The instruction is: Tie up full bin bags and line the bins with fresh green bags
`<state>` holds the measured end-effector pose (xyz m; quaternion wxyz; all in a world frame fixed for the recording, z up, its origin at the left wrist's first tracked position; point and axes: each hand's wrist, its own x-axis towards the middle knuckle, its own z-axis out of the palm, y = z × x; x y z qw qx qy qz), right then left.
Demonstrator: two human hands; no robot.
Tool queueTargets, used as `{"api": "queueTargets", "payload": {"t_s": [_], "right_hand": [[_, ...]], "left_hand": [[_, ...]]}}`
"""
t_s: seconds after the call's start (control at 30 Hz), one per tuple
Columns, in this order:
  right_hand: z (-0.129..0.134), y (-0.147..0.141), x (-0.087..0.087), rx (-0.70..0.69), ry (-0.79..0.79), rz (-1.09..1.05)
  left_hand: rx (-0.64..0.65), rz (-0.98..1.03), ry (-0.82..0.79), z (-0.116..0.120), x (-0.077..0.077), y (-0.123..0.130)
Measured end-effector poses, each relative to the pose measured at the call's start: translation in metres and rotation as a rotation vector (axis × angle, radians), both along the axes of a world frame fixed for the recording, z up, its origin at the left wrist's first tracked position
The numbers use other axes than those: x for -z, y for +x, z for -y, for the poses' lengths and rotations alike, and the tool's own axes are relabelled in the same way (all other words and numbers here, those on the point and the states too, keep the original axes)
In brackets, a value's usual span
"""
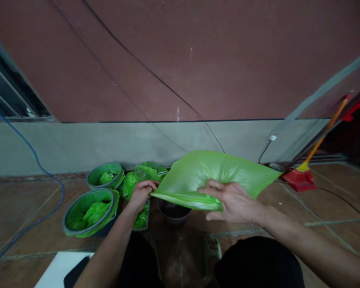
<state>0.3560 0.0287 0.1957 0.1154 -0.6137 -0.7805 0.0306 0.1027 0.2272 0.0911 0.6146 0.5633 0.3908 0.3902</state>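
A green plastic bag [195, 172], puffed with air, is stretched between my two hands. My left hand [144, 194] pinches one corner of its gathered edge. On the other side, my right hand [231, 198] grips the bag, with the fingers over the film and the thumb lower down; part of that grip is blurred. Directly beneath the bag stands a dark bin [173, 214], its far side hidden by the film.
Left of my arm are two bins lined with green bags, one nearer [66, 224] and one farther [89, 180]. More green bags [129, 186] and a small basket [148, 224] stand beside them. A red dustpan [300, 181], a blue cable [37, 160] and a white board [60, 272] lie around.
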Motion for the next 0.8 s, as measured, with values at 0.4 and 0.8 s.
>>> {"api": "queueTargets", "payload": {"t_s": [0.4,0.8], "right_hand": [[-0.024,0.016,0.031,0.117,-0.031,-0.707],[-0.079,-0.063,0.089,0.068,0.041,-1.251]], "left_hand": [[0.282,-0.222,0.411,0.028,-0.036,-0.010],[0.389,-0.109,0.333,0.079,-0.021,0.047]]}}
